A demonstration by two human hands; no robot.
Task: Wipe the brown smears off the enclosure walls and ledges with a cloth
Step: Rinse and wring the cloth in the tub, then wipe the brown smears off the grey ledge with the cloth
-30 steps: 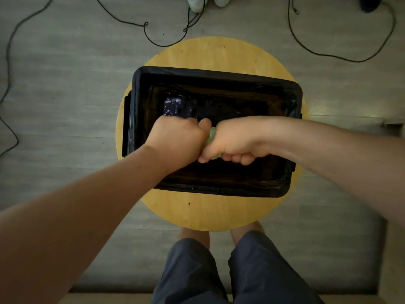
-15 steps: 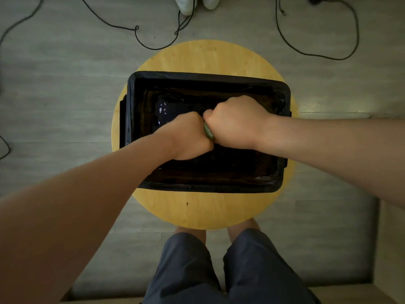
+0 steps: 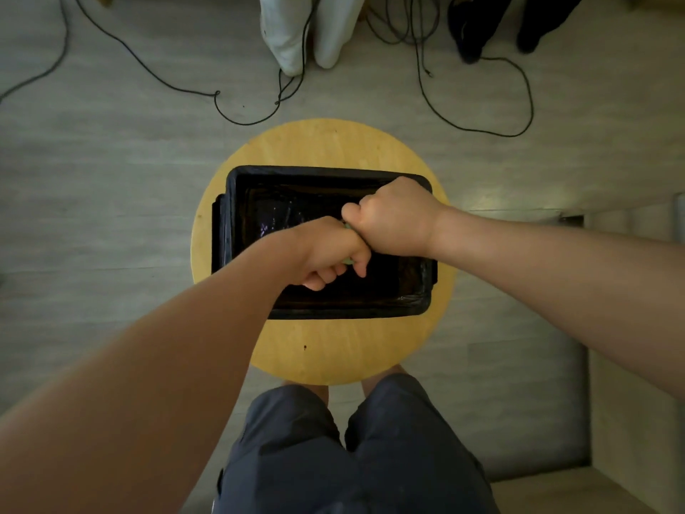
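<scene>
A black rectangular enclosure lined with glossy black plastic sits on a round yellow wooden table. Both fists meet above its middle. My left hand and my right hand each grip an end of a pale green cloth, of which only small slivers show between the knuckles. The two fists are turned against each other, the right one higher and farther back. The enclosure floor glistens wet at the left. I cannot make out any brown smears in the dark interior.
Black cables loop over the grey floor beyond the table. A person's white shoes and another's dark shoes stand at the far edge. My knees in dark shorts are just under the table's near rim.
My right fist rolled up and back while the left fist rolled down toward me, twisting the cloth between them. The camera view also pulled back and tilted, showing more floor.
</scene>
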